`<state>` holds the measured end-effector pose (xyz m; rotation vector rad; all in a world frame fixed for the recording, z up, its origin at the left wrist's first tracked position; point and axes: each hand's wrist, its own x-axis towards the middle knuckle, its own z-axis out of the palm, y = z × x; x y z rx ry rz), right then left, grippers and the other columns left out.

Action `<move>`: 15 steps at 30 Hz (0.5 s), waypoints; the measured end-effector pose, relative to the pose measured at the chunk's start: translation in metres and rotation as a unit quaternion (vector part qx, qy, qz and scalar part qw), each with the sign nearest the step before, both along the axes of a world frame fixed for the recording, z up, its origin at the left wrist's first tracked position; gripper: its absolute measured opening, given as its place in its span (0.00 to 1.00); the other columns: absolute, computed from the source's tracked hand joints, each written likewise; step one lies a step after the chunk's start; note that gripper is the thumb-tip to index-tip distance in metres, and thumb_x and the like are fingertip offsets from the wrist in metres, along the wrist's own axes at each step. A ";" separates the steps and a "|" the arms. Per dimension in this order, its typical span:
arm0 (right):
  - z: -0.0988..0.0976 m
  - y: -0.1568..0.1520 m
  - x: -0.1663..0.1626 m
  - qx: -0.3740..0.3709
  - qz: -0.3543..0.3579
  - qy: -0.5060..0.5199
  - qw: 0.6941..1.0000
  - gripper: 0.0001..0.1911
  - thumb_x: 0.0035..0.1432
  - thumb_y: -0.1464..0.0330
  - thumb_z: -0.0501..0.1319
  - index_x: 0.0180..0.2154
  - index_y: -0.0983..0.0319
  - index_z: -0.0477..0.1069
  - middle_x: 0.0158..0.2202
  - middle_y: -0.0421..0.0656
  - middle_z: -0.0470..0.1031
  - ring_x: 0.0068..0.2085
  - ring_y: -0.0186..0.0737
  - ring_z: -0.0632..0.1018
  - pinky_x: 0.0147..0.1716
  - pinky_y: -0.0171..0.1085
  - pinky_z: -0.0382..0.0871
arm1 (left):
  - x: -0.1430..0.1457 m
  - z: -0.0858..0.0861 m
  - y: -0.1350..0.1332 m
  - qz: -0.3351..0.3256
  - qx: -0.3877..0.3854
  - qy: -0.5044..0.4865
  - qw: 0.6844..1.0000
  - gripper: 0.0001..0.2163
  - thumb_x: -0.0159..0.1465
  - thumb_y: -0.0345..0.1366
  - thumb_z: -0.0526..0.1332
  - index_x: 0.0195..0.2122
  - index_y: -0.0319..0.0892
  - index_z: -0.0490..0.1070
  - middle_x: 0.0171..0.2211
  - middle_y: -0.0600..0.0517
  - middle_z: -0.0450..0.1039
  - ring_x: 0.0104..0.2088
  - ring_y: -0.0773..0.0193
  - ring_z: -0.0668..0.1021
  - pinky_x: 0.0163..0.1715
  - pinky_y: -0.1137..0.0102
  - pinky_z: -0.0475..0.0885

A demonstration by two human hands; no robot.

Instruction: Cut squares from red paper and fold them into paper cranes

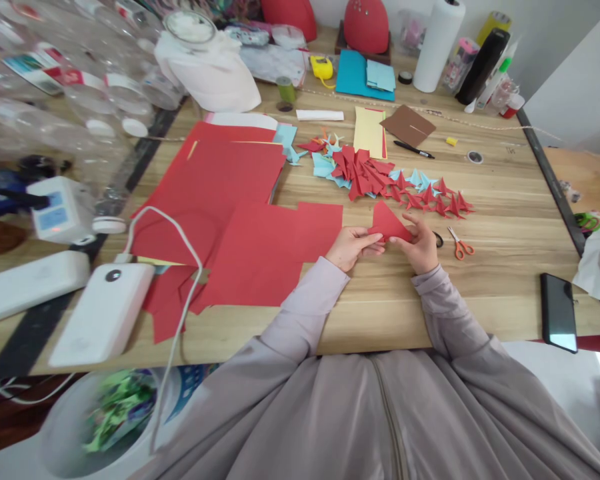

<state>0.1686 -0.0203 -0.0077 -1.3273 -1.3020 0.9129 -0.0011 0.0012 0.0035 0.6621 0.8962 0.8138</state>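
A small piece of red paper (387, 223), folded to a triangle, is held between both hands above the table. My left hand (356, 248) pinches its left corner between thumb and fingers. At the right corner, my right hand (420, 245) grips the paper with thumb and fingertips. Large red sheets (260, 253) lie flat to the left of my hands. Beyond the hands is a pile of folded red paper pieces (363, 172), with light blue ones (421, 180) among them. Orange-handled scissors (461, 245) rest just right of my right hand.
A white power bank (103, 313) with a cable sits at the front left, near plastic bottles (105, 93). A black phone (559, 312) lies at the right edge. Toward the back are brown paper (409, 125), a black pen (414, 149) and a yellow tape measure (321, 68).
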 end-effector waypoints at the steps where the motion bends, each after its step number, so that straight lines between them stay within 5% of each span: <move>1: 0.000 0.001 -0.001 -0.013 -0.001 0.026 1.000 0.37 0.39 0.55 0.72 0.49 0.60 0.65 0.29 0.41 0.77 0.31 0.44 0.79 0.35 0.44 0.76 | 0.001 0.001 0.000 0.005 -0.008 -0.003 1.000 0.08 0.50 0.30 0.71 0.27 0.31 0.74 0.23 0.47 0.78 0.21 0.67 0.79 0.24 0.75 0.75; 7: -0.001 0.001 -0.008 -0.083 0.014 0.170 0.982 0.32 0.35 0.55 0.73 0.43 0.59 0.69 0.27 0.38 0.77 0.25 0.38 0.77 0.29 0.40 0.76 | 0.006 0.002 -0.003 0.027 -0.018 -0.009 0.999 0.07 0.50 0.29 0.71 0.26 0.32 0.74 0.21 0.49 0.77 0.21 0.68 0.78 0.24 0.76 0.74; 15: -0.002 0.001 -0.010 -0.070 0.000 0.142 0.987 0.28 0.30 0.57 0.75 0.34 0.62 0.72 0.30 0.40 0.79 0.30 0.37 0.77 0.34 0.39 0.76 | 0.009 0.001 -0.005 0.020 0.018 0.013 1.000 0.08 0.51 0.31 0.71 0.26 0.32 0.75 0.23 0.47 0.78 0.23 0.66 0.79 0.31 0.71 0.77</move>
